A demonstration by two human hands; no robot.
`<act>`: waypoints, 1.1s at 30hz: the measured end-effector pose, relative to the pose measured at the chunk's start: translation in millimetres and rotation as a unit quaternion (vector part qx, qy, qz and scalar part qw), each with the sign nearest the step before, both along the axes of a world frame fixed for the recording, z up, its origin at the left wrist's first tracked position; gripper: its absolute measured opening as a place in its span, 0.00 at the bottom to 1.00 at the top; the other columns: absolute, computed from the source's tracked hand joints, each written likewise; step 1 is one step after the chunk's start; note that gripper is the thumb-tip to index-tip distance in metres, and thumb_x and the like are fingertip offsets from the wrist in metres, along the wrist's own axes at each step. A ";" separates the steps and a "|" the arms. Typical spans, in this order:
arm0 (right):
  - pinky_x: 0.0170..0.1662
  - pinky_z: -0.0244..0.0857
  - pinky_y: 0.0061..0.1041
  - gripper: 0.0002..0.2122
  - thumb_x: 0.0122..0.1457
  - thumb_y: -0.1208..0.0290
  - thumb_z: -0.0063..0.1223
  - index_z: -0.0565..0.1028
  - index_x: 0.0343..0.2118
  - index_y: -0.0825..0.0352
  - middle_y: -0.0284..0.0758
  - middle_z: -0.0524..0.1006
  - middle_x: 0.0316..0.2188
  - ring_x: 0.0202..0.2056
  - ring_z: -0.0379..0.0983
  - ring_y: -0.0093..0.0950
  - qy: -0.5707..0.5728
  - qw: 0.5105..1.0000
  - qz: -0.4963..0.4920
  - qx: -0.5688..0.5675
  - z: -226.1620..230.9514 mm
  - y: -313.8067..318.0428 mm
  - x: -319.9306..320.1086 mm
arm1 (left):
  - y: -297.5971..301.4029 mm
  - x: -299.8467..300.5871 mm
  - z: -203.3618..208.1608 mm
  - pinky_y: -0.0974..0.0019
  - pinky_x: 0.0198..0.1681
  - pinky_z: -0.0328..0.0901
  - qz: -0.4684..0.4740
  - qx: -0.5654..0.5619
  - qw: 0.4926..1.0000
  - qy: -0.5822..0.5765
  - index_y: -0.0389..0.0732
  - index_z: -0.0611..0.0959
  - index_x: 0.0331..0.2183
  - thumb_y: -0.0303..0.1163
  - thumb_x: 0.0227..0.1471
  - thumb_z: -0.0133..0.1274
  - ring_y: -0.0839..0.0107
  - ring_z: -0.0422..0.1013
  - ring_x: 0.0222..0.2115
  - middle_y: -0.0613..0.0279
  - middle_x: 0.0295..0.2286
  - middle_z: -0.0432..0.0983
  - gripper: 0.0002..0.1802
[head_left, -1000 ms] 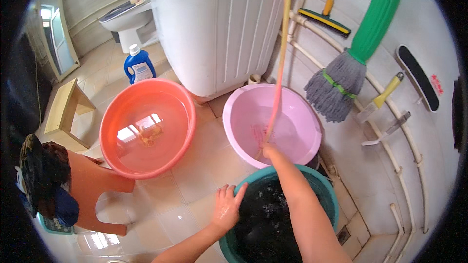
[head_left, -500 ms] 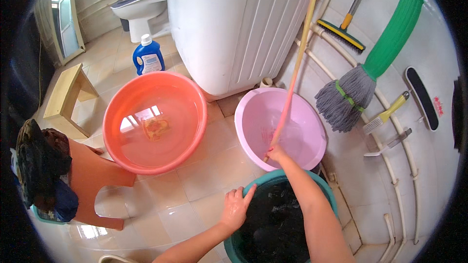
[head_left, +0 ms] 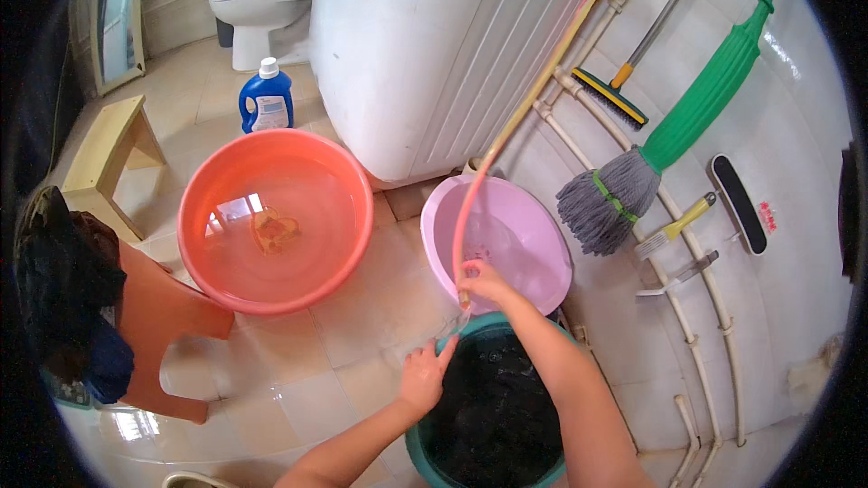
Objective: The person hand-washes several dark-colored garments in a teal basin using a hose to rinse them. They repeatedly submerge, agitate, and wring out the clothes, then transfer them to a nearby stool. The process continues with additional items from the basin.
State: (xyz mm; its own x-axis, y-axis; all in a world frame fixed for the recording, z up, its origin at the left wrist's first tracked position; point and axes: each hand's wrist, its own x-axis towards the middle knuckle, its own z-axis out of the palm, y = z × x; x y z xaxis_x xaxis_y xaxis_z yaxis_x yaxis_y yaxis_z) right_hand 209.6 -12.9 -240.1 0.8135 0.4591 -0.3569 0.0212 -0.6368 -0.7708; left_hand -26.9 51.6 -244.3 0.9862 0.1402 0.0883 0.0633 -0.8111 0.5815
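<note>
My right hand [head_left: 484,283] is closed round a pink-and-yellow hose [head_left: 463,233] near its open end. Clear water comes from that end and splashes by the rim of a teal basin [head_left: 417,445]. Dark cloth [head_left: 493,407] soaks in dark water inside the basin. My left hand [head_left: 423,380] grips the basin's left rim, thumb along the edge and fingers outside. Just beyond my right hand stands a pink basin [head_left: 559,285], with a little water visible in it. An orange basin [head_left: 190,244] of clear water stands to the left.
An orange stool [head_left: 149,334] with dark clothes [head_left: 68,280] stands at left, near a wooden stool [head_left: 99,154]. A blue detergent bottle [head_left: 267,99] stands behind the orange basin. Beyond are a white washing machine [head_left: 398,54] and toilet [head_left: 253,27]. A mop [head_left: 601,199] and brushes hang at right.
My right hand has drawn the hose end left, out from over the pink basin to the teal basin's rim. Water now shows at its end. My left hand stays on the rim; the view has shifted.
</note>
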 end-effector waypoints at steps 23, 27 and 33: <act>0.38 0.62 0.24 0.32 0.41 0.68 0.62 0.60 0.49 0.70 0.39 0.71 0.33 0.35 0.68 0.26 0.079 0.991 -0.099 0.040 13.5 -5.5 -72.7 | 27.3 48.1 -19.6 0.65 0.41 0.62 0.305 -0.881 0.354 0.069 0.37 0.71 0.42 0.34 0.52 0.41 0.65 0.67 0.34 0.55 0.39 0.68 0.16; 0.37 0.63 0.24 0.26 0.46 0.68 0.59 0.63 0.48 0.69 0.40 0.72 0.33 0.34 0.70 0.26 0.124 0.977 -0.147 0.093 52.5 12.7 -105.3 | 44.7 50.6 -25.4 0.69 0.38 0.62 0.235 -0.816 0.522 0.084 0.37 0.74 0.40 0.39 0.52 0.44 0.68 0.67 0.31 0.58 0.34 0.70 0.17; 0.41 0.66 0.30 0.14 0.53 0.67 0.48 0.68 0.39 0.72 0.39 0.73 0.32 0.32 0.72 0.30 0.332 0.917 -0.137 0.176 29.1 13.0 -118.7 | 53.3 42.2 -12.7 0.75 0.26 0.54 0.211 -0.763 0.602 0.100 0.39 0.78 0.35 0.48 0.51 0.43 0.75 0.65 0.26 0.63 0.27 0.74 0.22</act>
State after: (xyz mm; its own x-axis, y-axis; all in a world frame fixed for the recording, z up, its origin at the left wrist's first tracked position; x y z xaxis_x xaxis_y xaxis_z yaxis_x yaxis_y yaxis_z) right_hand 90.9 0.1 -211.0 0.5727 0.4528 -0.6834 -0.6500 -0.2572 -0.7151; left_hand 15.3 104.8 -257.0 0.8032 0.1488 -0.5768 0.2699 0.7723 0.5751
